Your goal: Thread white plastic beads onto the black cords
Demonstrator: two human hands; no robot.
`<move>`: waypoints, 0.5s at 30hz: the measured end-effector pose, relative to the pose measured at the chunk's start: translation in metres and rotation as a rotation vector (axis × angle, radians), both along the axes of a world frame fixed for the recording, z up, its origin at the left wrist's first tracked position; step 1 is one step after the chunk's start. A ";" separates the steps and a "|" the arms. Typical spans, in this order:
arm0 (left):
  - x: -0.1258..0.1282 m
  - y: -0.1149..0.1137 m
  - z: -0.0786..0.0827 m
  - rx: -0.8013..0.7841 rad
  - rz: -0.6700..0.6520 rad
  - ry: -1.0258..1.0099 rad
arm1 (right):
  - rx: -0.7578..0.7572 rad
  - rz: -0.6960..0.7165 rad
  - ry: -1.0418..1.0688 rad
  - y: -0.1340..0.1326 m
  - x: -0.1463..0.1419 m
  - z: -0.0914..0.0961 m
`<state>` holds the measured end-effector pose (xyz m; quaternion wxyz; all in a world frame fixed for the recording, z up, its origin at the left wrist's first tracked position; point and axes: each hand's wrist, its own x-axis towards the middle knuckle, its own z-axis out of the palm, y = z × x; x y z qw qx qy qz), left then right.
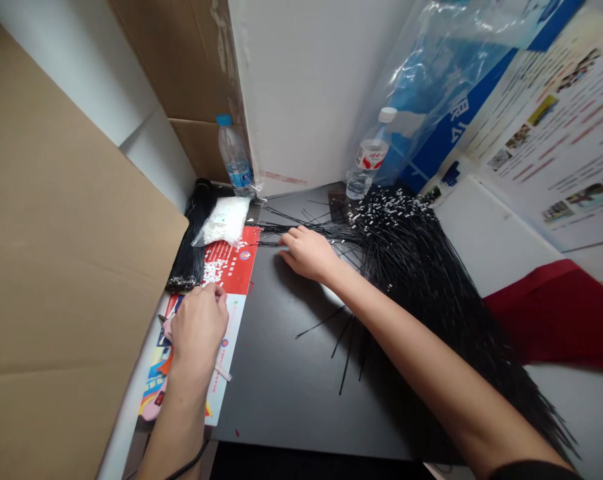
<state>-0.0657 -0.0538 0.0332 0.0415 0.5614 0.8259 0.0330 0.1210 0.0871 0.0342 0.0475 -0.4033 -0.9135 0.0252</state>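
My left hand rests curled on a colourful printed sheet, its fingertips at a scatter of small white plastic pieces; what it pinches, if anything, is hidden. My right hand reaches across the black tabletop, fingers closed on thin black cable ties that stick out to the left. A big heap of black ties with white tips lies under and right of that arm. A bundled stack of black ties lies at the left.
A clear bag of white pieces sits on the sheet. Two water bottles stand at the back wall. Cardboard walls the left side. A plastic bag, posters and red cloth lie right.
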 end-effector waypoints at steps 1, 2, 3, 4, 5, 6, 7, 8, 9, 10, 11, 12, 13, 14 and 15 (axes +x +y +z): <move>0.001 0.000 0.000 -0.004 -0.001 0.004 | -0.001 -0.004 -0.009 0.006 -0.009 -0.001; 0.002 0.000 0.001 -0.006 0.000 0.010 | -0.003 -0.008 -0.016 0.011 -0.017 -0.002; 0.003 0.001 0.001 -0.007 0.001 0.018 | -0.006 -0.010 -0.021 0.016 -0.024 -0.004; 0.004 0.001 0.001 -0.002 0.000 0.023 | -0.009 -0.011 -0.025 0.019 -0.029 -0.007; 0.004 0.002 0.000 0.005 -0.002 0.026 | -0.011 -0.012 -0.026 0.022 -0.033 -0.009; 0.005 0.002 0.000 0.015 -0.001 0.025 | -0.013 -0.012 -0.026 0.024 -0.037 -0.011; 0.006 0.003 -0.001 0.024 0.002 0.021 | -0.015 -0.013 -0.024 0.024 -0.038 -0.013; 0.006 0.004 -0.002 0.030 0.003 0.011 | -0.016 -0.013 -0.019 0.025 -0.039 -0.014; 0.006 0.004 -0.003 0.033 0.001 -0.003 | -0.016 -0.013 -0.013 0.025 -0.039 -0.015; 0.005 0.005 -0.003 0.035 -0.004 -0.017 | -0.017 -0.013 -0.005 0.024 -0.039 -0.015; 0.005 0.005 -0.004 0.040 -0.010 -0.032 | -0.018 -0.013 0.004 0.023 -0.038 -0.015; 0.004 0.004 -0.004 0.049 -0.021 -0.045 | -0.020 -0.015 0.014 0.022 -0.037 -0.015; 0.002 0.004 -0.004 0.065 -0.029 -0.057 | -0.023 -0.018 0.024 0.021 -0.036 -0.015; 0.001 0.003 -0.004 0.087 -0.032 -0.067 | -0.024 -0.021 0.036 0.021 -0.034 -0.015; -0.001 0.003 -0.004 0.111 -0.032 -0.080 | -0.024 -0.023 0.048 0.020 -0.033 -0.015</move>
